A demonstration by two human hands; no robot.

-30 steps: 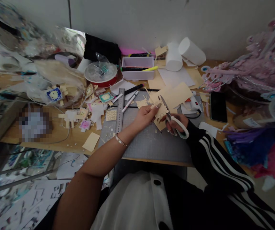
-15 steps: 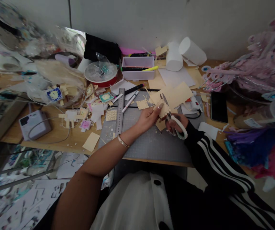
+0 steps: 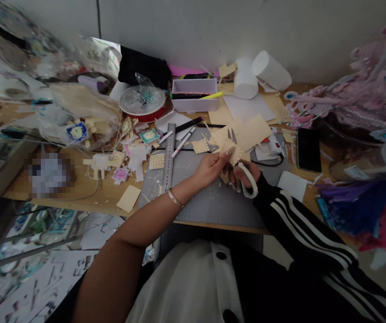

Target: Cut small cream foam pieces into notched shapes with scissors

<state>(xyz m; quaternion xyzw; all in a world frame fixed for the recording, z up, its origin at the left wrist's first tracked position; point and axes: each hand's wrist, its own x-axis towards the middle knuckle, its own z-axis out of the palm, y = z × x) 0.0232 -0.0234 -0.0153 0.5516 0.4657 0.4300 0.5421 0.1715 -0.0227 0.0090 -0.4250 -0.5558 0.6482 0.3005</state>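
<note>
- The card [image 3: 236, 154], a small tan piece with a scalloped edge, is held up between both hands, above the mat [image 3: 209, 204] on the counter [image 3: 93, 194].
- Taking the card as the clock's centre, with 12 pointing to the wall, the left hand [image 3: 211, 168] comes in from 8 o'clock. Its fingers are clamped on the card, thumb uppermost.
- The right hand [image 3: 245, 176] sits at 5 o'clock, fingers closed around the white-handled scissors [image 3: 251, 183]. The blades point towards 12, tips slightly apart; whether the edges touch the card is hard to tell.
- The card should be very light and fairly stiff, with little slip: dry and matt by its look. A broad pinch ought to suit it best.
- Its weak spots are probably the scallops, whose narrow lobes could bend or tear. The plain middle looks the safer hold, with fingertips well away from the blades.
- The scissors are likely the heavier and more slippery thing; the loops are the place to grip.
- At 9 o'clock lie a second scalloped piece [image 3: 200, 146] and, farther out, the steel ruler [image 3: 169, 157]. A larger tan sheet [image 3: 256, 132] lies at 1 o'clock.
</note>
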